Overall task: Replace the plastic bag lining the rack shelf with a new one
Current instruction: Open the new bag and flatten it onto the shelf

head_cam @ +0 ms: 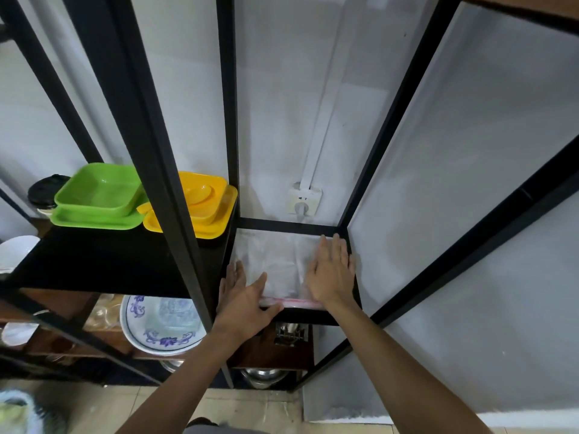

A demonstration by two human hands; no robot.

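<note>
From the head view, a clear plastic bag (275,261) lies spread flat on the rack shelf (313,316) in the right-hand bay, its near edge showing a pink strip at the shelf's front lip. The left hand (242,297) rests palm down on the bag's near left corner, fingers spread and gripping nothing. The right hand (332,270) lies flat and open on the bag's right side, reaching toward the far right corner.

By the look of it, the task is close to its end: a bag already covers the shelf, and only smoothing and squaring it to the edges seems left. Whether this is the new bag cannot be told, and no discarded bag is in view.
</note>
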